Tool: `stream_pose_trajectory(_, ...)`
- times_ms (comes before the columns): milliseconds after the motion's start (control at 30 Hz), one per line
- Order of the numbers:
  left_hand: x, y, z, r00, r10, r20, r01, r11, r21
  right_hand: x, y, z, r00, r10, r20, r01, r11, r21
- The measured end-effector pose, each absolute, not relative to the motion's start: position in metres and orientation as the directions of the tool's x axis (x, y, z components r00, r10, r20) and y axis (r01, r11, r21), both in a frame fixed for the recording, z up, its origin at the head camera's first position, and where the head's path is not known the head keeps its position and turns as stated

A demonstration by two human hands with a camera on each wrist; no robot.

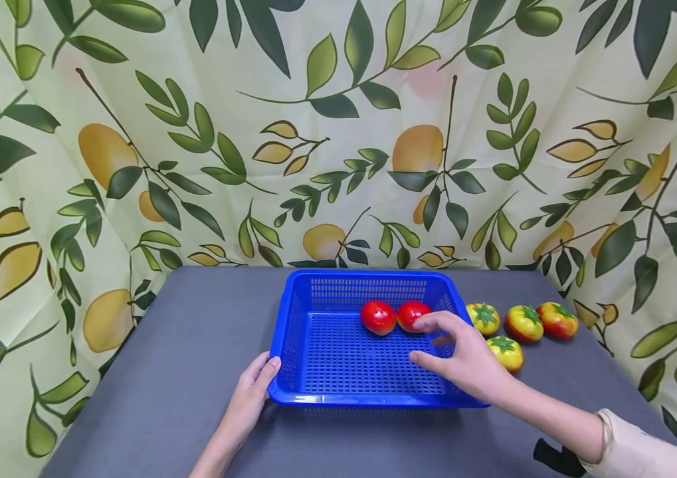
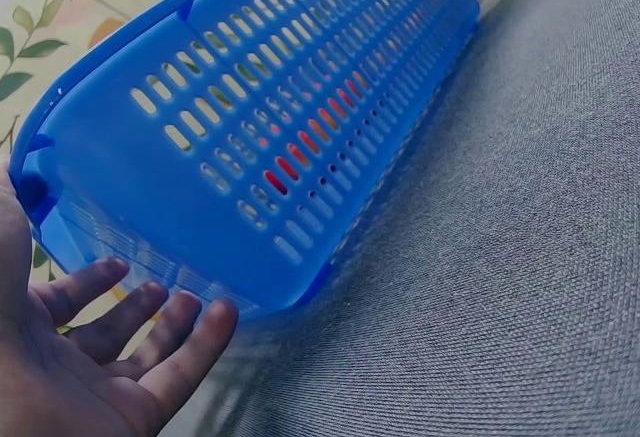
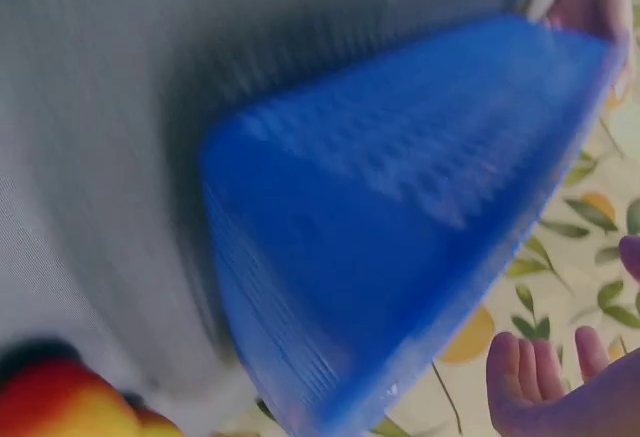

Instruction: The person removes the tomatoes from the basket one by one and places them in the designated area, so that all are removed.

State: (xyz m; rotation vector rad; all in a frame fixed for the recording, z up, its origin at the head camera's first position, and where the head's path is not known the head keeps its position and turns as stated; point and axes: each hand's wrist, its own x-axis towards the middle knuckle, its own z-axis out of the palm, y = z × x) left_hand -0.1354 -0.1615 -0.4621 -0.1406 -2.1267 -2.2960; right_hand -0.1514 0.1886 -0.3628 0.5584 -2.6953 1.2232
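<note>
A blue plastic basket [image 1: 368, 399] with slotted walls sits in front of me. My left hand [image 1: 252, 385] holds its near left corner, thumb over the rim and fingers along the outer wall; the left wrist view shows those fingers [image 2: 165, 342] against the plastic. Inside lie two glossy round red fruits, one nearer the middle [image 1: 379, 318] and one to its right [image 1: 412, 315]. Over the basket's right side hovers my right hand [image 1: 464, 352], thumb and fingers spread with nothing between them. Its fingertips overlap the right red fruit in the head view.
Right of the basket, several yellow-and-red fruits with green leafy tops [image 1: 525, 324] lie on the grey tabletop [image 1: 206, 318]. A small black object [image 1: 556, 458] is by the right sleeve. Leaf-patterned cloth [image 1: 338, 166] hangs behind the table and at both sides.
</note>
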Motion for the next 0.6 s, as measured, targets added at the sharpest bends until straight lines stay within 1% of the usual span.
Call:
stream_pose_trajectory(200, -0.133, -0.161, -0.460, -0.994, 0.054, 0.093, 0.089, -0.079, 0.993, -0.185, 0.176, -0.343, -0.922, -0.297, 0.248, -0.384, 0.631, -0.674)
stream_pose_trajectory(333, -0.132, -0.162, -0.460, -0.994, 0.049, 0.097, 0.094, -0.075, 0.993, -0.211, 0.163, -0.335, -0.912, -0.319, 0.257, -0.404, 0.606, -0.685)
stream_pose_trajectory(433, -0.133, -0.162, -0.460, -0.994, 0.056, 0.092, 0.087, -0.081, 0.993, -0.227, 0.157, -0.330, -0.909, -0.339, 0.241, -0.403, 0.575, -0.712)
stream_pose_trajectory(500, -0.133, -0.162, -0.461, -0.994, 0.062, 0.086, 0.080, -0.087, 0.993, -0.236, 0.154, -0.328, -0.904, -0.370, 0.214, -0.399, 0.555, -0.730)
stream_pose_trajectory(600, -0.134, -0.162, -0.461, -0.995, 0.062, 0.078, 0.073, -0.086, 0.994, -0.252, 0.153, -0.327, -0.875, -0.457, 0.159, -0.411, 0.528, -0.743)
